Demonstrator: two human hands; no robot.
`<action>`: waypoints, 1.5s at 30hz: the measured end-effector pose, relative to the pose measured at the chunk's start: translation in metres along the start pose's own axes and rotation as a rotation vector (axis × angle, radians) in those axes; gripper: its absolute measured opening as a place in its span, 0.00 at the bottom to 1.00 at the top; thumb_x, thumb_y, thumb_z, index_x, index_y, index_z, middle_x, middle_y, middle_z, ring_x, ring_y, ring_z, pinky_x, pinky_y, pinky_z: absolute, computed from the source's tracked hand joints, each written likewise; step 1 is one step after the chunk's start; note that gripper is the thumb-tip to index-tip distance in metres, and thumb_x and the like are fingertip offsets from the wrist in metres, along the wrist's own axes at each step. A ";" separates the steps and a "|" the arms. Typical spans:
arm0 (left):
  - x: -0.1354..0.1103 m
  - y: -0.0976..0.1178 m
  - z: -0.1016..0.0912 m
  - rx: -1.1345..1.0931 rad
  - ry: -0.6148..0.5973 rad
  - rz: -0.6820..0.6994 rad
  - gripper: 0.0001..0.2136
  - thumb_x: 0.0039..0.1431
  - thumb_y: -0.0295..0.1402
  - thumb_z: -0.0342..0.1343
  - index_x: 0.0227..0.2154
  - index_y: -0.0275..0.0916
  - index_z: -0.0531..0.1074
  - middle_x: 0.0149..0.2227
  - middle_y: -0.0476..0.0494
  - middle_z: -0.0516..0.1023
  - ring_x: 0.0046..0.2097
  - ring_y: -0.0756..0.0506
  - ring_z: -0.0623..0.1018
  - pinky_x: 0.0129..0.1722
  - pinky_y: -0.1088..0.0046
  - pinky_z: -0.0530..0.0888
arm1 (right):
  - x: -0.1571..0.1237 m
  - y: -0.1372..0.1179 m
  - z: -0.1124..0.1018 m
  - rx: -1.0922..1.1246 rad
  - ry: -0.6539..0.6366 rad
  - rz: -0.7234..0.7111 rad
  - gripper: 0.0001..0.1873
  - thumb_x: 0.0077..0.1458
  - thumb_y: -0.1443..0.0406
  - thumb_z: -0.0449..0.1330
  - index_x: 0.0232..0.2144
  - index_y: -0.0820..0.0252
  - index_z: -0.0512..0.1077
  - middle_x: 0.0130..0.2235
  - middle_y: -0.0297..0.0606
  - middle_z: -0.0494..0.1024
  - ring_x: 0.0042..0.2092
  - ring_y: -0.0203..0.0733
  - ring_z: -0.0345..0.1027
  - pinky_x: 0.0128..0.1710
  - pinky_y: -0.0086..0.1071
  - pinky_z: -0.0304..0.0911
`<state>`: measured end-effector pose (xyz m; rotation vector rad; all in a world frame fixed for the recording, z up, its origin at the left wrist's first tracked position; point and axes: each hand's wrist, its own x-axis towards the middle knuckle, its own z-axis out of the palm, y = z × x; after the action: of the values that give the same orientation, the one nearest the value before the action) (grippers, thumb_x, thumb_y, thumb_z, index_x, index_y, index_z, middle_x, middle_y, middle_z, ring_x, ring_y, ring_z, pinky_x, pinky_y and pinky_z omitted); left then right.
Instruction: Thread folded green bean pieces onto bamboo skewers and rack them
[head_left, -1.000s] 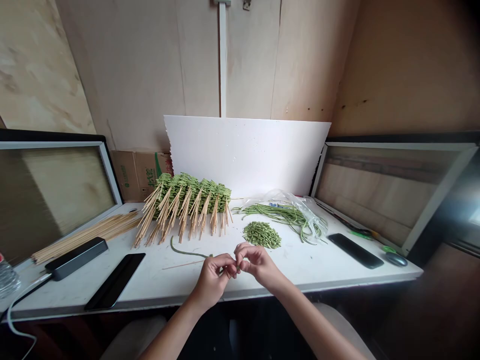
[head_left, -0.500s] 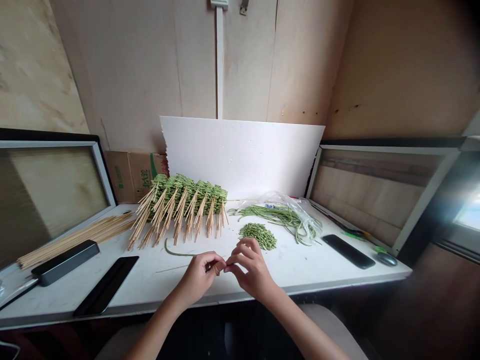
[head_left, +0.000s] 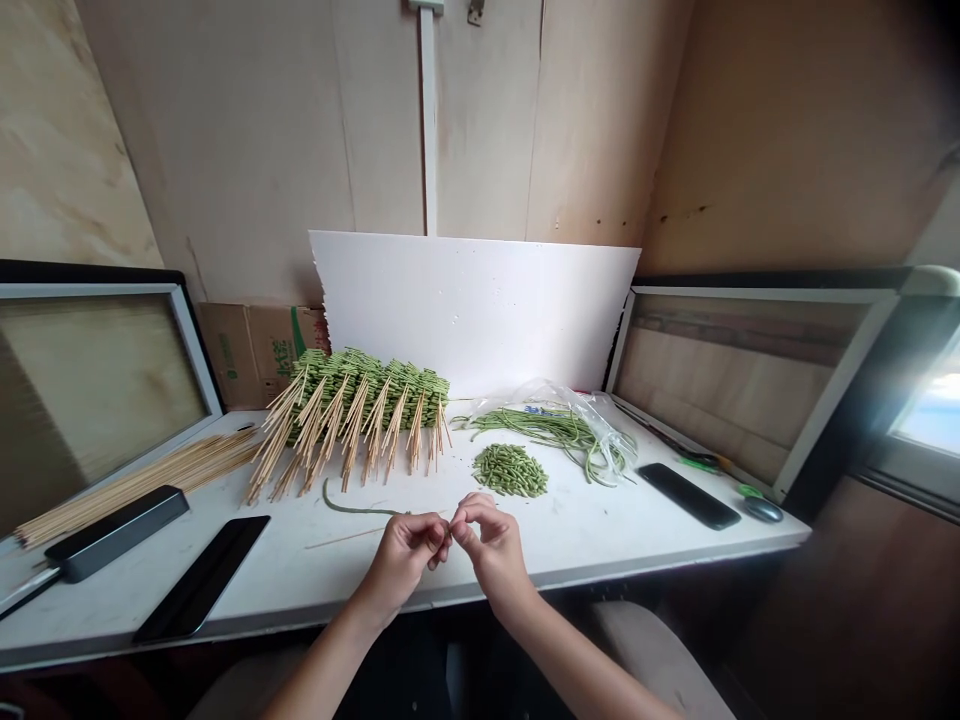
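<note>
Low over the front of the table, my left hand [head_left: 409,560] is closed on a thin bamboo skewer [head_left: 341,540] that sticks out to its left. My right hand [head_left: 491,550] meets it fingertip to fingertip in a closed pinch; whatever is between those fingers is too small and hidden to name. A long green bean [head_left: 352,509] curves along the table and passes behind my left hand, so its other end is out of sight. Just beyond my right hand lies a heap of short cut bean pieces [head_left: 510,470].
Skewered beans [head_left: 375,385] are stacked at the back left, sticks toward me. Loose skewers [head_left: 142,485], a black box [head_left: 116,535] and a black slab [head_left: 202,580] lie left. Long beans [head_left: 540,428] in clear plastic, a phone [head_left: 688,495] and a mouse [head_left: 761,509] are right.
My right hand's raised fingers have curled down and in, toward my left fingertips. The camera view has shifted slightly. The left hand still has the skewer.
</note>
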<state>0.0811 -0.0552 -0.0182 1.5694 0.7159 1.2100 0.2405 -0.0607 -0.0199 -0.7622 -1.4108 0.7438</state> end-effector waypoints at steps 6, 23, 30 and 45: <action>0.006 0.003 -0.011 0.091 0.092 -0.073 0.25 0.66 0.55 0.54 0.36 0.33 0.79 0.25 0.50 0.66 0.25 0.52 0.62 0.27 0.75 0.61 | 0.025 0.024 -0.033 -0.323 0.006 0.063 0.13 0.62 0.53 0.64 0.34 0.51 0.85 0.36 0.41 0.84 0.43 0.51 0.71 0.40 0.39 0.63; 0.008 -0.009 -0.019 0.264 0.071 -0.012 0.20 0.68 0.48 0.56 0.51 0.38 0.80 0.41 0.39 0.76 0.36 0.47 0.72 0.33 0.74 0.69 | 0.030 0.070 -0.061 -0.981 -0.167 0.081 0.19 0.65 0.62 0.56 0.26 0.56 0.82 0.35 0.44 0.81 0.45 0.55 0.66 0.48 0.44 0.58; 0.007 -0.003 -0.018 0.290 0.091 -0.057 0.17 0.65 0.45 0.59 0.46 0.38 0.81 0.44 0.38 0.81 0.39 0.45 0.76 0.40 0.69 0.72 | 0.043 0.060 -0.070 -0.847 -0.118 0.067 0.19 0.68 0.65 0.50 0.43 0.57 0.82 0.38 0.44 0.84 0.46 0.55 0.68 0.48 0.45 0.62; 0.010 0.001 -0.018 0.221 0.180 -0.104 0.20 0.54 0.42 0.70 0.46 0.36 0.77 0.35 0.42 0.81 0.38 0.43 0.79 0.40 0.67 0.74 | 0.037 -0.021 -0.030 -0.426 -0.461 -0.094 0.11 0.63 0.54 0.64 0.41 0.50 0.83 0.37 0.39 0.83 0.42 0.48 0.71 0.42 0.40 0.66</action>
<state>0.0676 -0.0412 -0.0133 1.5917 1.0659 1.2386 0.2710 -0.0433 0.0180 -0.8750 -2.0503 0.5701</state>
